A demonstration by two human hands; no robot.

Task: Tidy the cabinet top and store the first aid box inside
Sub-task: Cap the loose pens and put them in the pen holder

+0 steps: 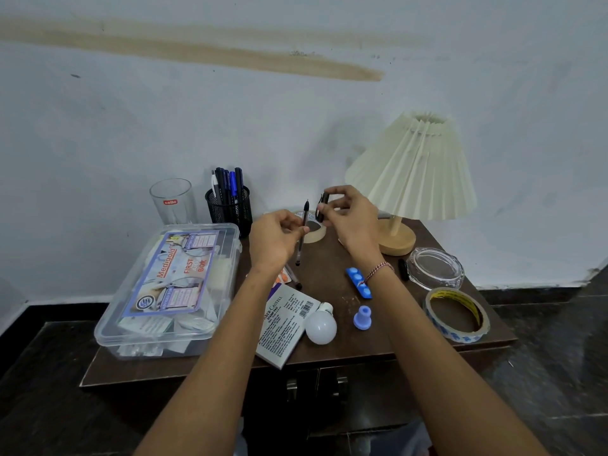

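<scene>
A clear plastic first aid box (171,287) with a printed label lies shut on the left of the dark brown cabinet top (329,268). My left hand (276,238) pinches an uncapped black pen (302,235), held upright above the cabinet's middle. My right hand (352,218) pinches the pen's black cap (321,207) just right of the pen tip, a small gap between them. A black mesh pen holder (230,209) full of pens stands behind the box.
An empty glass (172,200) stands at the back left, a pleated lamp (411,179) at the back right. Scattered about are a masking tape roll (314,233), stamp pad box (283,327), white bulb (320,324), blue pill strip (358,283), blue stopper (363,317), glass ashtray (434,268), and double-sided tape roll (457,314).
</scene>
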